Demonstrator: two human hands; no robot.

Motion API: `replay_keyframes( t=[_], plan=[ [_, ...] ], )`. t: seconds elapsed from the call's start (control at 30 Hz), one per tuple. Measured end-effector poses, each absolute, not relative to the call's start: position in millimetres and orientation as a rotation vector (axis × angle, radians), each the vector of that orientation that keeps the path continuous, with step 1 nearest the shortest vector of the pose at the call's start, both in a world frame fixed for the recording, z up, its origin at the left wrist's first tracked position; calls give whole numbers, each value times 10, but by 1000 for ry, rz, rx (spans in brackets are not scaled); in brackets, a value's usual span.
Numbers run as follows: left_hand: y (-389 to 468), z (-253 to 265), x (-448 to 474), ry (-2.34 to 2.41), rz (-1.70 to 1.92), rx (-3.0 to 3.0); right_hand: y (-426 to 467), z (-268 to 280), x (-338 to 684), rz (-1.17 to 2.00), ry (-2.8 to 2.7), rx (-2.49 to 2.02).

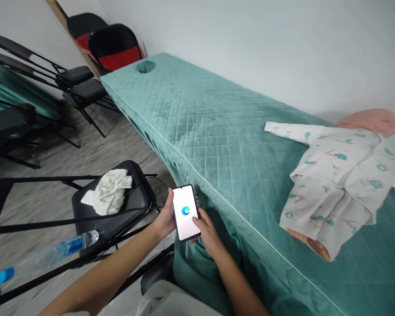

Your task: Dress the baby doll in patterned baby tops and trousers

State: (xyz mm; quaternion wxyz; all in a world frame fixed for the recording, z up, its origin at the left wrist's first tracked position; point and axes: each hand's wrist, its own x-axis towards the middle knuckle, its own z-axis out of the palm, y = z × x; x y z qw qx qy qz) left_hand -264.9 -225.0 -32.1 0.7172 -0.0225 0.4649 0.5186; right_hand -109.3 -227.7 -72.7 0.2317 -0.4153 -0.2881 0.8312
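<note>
A smartphone [183, 228] with a dark edge rests between both hands, held upright over my lap. Its bright white screen shows a blue-green swirl logo. My left hand [166, 217] grips the phone along its left side, thumb at the upper edge. From the right, my right hand [208, 230] wraps the lower corner, with its thumb over the screen. Some fingers are hidden behind the phone. A baby doll [367, 120] in a white printed top [342, 153] and shorts [311, 206] lies on the green bed at the right.
The quilted green bed [217, 131] has a face hole [146, 66] at its far end. Left of me, a black folding chair [136, 193] holds a crumpled white cloth [110, 193] and a water bottle [52, 254]. More folding chairs [116, 48] stand by the wall.
</note>
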Motion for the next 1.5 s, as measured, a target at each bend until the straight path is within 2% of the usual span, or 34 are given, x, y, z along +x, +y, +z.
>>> replay_keyframes(
  t=[1.5],
  plan=[
    [-2282,-423,-2664,968,1163,-75,-2305,-795,-1088,2287,-746,-1136]
  ],
)
